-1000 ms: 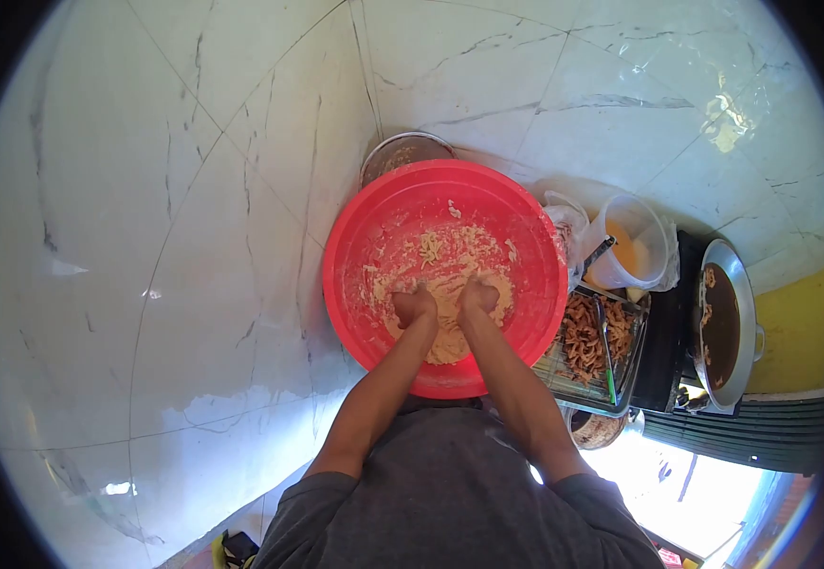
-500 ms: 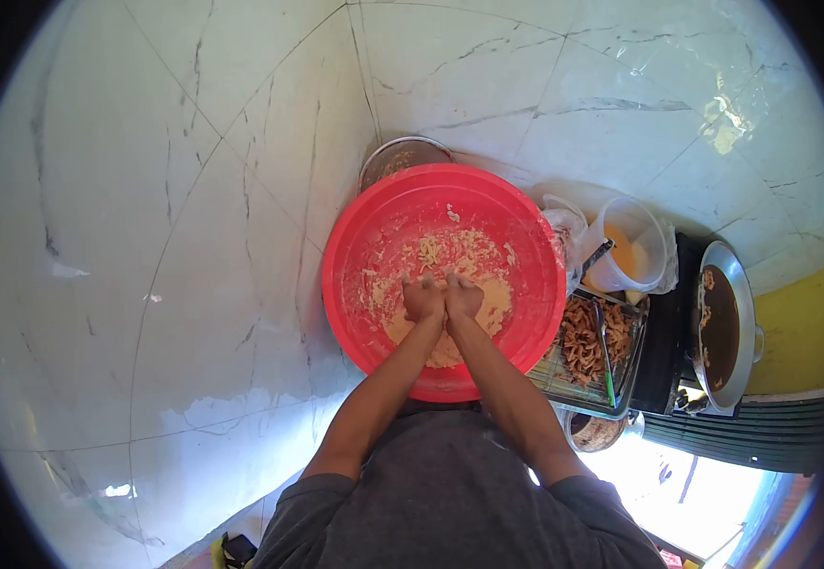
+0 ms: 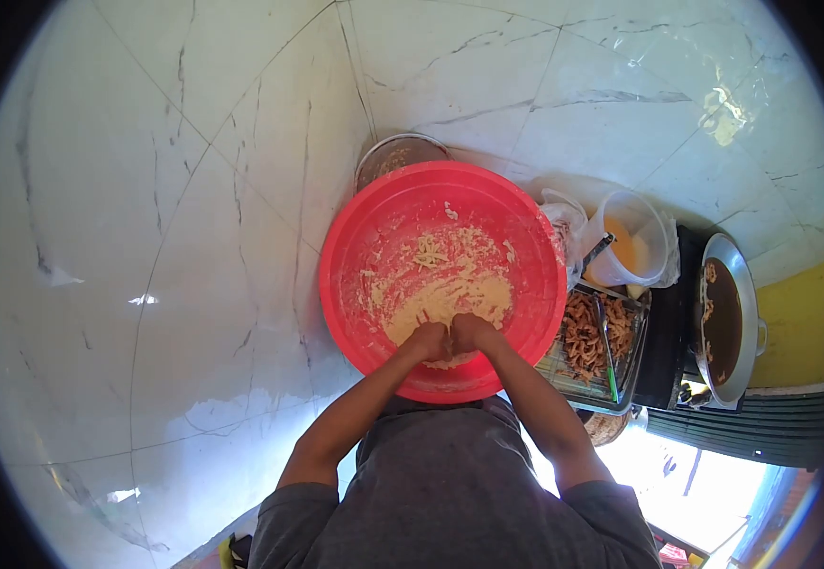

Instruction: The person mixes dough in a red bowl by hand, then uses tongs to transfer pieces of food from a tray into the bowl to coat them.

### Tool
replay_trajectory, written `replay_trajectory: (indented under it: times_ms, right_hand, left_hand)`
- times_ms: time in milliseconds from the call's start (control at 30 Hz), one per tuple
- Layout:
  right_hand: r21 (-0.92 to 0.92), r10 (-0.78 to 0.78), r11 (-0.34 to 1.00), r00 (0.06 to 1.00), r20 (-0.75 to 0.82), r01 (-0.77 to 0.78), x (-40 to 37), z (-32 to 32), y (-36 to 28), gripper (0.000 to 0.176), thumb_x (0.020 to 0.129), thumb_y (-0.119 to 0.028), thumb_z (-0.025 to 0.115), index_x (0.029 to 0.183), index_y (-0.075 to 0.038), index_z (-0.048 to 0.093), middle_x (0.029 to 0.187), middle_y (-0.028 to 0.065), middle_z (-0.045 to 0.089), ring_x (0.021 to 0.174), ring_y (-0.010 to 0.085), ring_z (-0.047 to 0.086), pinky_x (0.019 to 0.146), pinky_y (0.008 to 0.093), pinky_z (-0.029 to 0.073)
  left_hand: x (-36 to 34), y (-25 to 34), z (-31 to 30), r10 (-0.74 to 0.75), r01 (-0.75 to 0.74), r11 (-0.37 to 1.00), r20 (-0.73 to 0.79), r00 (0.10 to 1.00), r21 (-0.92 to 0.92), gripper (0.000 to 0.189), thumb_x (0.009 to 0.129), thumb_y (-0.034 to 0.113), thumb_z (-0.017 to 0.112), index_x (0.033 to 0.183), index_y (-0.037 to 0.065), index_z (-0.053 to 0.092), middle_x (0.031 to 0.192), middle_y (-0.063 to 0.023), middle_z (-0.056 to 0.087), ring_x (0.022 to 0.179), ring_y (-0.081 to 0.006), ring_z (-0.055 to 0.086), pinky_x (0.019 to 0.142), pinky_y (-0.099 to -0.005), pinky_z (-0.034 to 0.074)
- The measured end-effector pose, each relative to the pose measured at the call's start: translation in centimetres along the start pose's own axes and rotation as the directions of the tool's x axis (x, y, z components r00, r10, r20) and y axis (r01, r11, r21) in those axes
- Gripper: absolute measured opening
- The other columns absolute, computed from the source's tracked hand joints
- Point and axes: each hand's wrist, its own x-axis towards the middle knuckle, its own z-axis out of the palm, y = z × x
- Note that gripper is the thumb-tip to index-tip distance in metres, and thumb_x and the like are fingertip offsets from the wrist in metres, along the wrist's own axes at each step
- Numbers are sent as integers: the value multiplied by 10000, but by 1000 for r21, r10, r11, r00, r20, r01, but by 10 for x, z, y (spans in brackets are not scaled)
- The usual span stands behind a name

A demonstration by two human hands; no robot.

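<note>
A wide red basin (image 3: 344, 228) holds pale flour (image 3: 474, 292) with crumbly bits spread over its bottom and sides. Low in the basin, near its front, my left hand (image 3: 429, 339) and my right hand (image 3: 472, 332) meet side by side in the flour. The fingers of both hands are curled downward and partly buried or hidden, so what they hold, if anything, cannot be made out.
To the right, a tray (image 3: 578, 394) bears fried pieces (image 3: 585, 337) and green-tipped tongs (image 3: 607, 353). Behind it stands a clear container (image 3: 654, 248) with yellow liquid. A pan of dark oil (image 3: 730, 322) is farther right. A round metal container (image 3: 388, 156) sits behind the basin.
Both hands have moved toward my body, to the front part of the flour. The elbows have spread outward, and the fingers have turned downward.
</note>
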Motion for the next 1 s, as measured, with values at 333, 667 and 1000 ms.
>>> replay_trajectory:
  times_ms: [333, 667, 1000]
  right_hand:
    - [230, 106, 972, 960, -261, -45, 20, -11, 43, 349, 727, -206, 696, 978, 24, 624, 967, 220, 643, 939, 335, 620, 785, 379, 495]
    - [359, 80, 931, 920, -384, 69, 3, -24, 41, 238, 791, -215, 613, 906, -12, 661, 898, 208, 650, 872, 310, 636, 763, 381, 488]
    - [775, 184, 551, 861, -474, 309, 31, -10, 41, 124, 824, -130, 619, 837, -7, 628, 730, 27, 581, 643, 110, 523, 554, 289, 427]
  left_hand:
    - [5, -21, -13, -137, 45, 970, -389, 911, -237, 338, 705, 36, 624, 1039, -4, 594, 936, -202, 636, 912, -326, 626, 786, -373, 493]
    - [4, -9, -27, -231, 52, 936, -498, 836, -348, 320, 720, 61, 668, 1013, -34, 583, 741, -168, 637, 758, -245, 658, 648, -365, 508]
    - [15, -2, -38, -529, -98, 149, -163, 833, -984, 398, 768, -6, 639, 1138, -11, 490, 936, -104, 614, 735, -156, 596, 588, -285, 482]
